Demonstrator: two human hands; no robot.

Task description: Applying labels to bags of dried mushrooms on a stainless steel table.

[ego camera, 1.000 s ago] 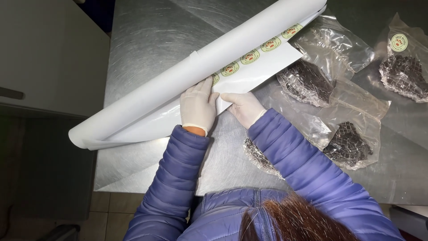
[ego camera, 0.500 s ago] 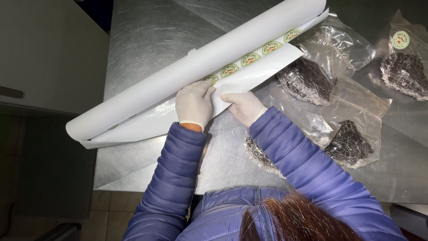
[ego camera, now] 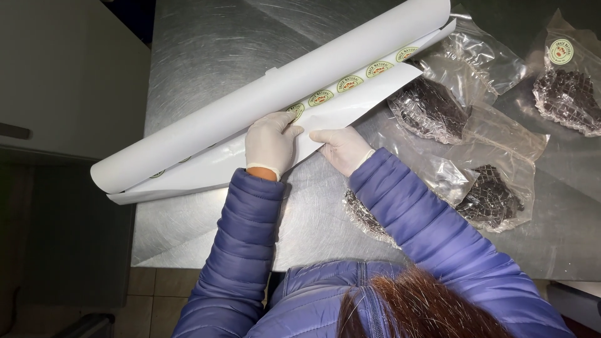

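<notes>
A long white roll of backing paper (ego camera: 250, 106) lies slantwise across the steel table (ego camera: 206, 50), with a row of round green-rimmed stickers (ego camera: 350, 78) showing along its unrolled flap. My left hand (ego camera: 269, 143), in a white glove, rests on the flap with its fingertips at one sticker. In the same kind of glove, my right hand (ego camera: 341, 148) pinches the flap's lower edge just to the right. Both sleeves are purple and padded.
Several clear vacuum bags of dark netted meat lie on the right: one beside the roll (ego camera: 429, 109), one lower right (ego camera: 491, 197), one at the far right with a sticker on it (ego camera: 566, 87), one partly under my right arm (ego camera: 363, 216). The table's left edge drops to a tiled floor.
My left hand has slid a little left and up along the flap to a sticker. The roll has shifted slightly left. My right hand has barely moved.
</notes>
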